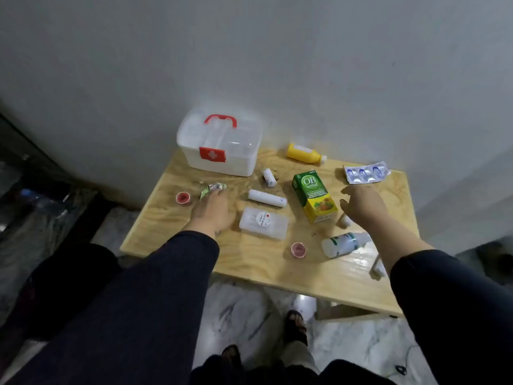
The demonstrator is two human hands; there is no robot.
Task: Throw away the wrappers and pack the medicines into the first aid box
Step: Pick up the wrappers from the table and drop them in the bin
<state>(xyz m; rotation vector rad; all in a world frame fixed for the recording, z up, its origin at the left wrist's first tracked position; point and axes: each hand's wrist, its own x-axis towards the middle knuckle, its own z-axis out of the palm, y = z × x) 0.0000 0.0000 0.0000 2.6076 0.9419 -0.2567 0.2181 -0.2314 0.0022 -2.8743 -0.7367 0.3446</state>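
Left hand (213, 211) is down flat on the worktop (266, 268), fingers (215, 193) touching a crumpled green wrapper (213, 188) at the left, not clearly gripping it. Right hand (362, 205) hovers spread and empty near the blister pack (366, 172). The first aid box (219, 145) sits closed at the far left corner, and the green medicine carton (315, 195) stands mid-table.

The left hand (213, 211) hides part of the crumpled wrapper (213, 188); a small white item (345, 220) sits half-hidden under the right hand (363, 204).
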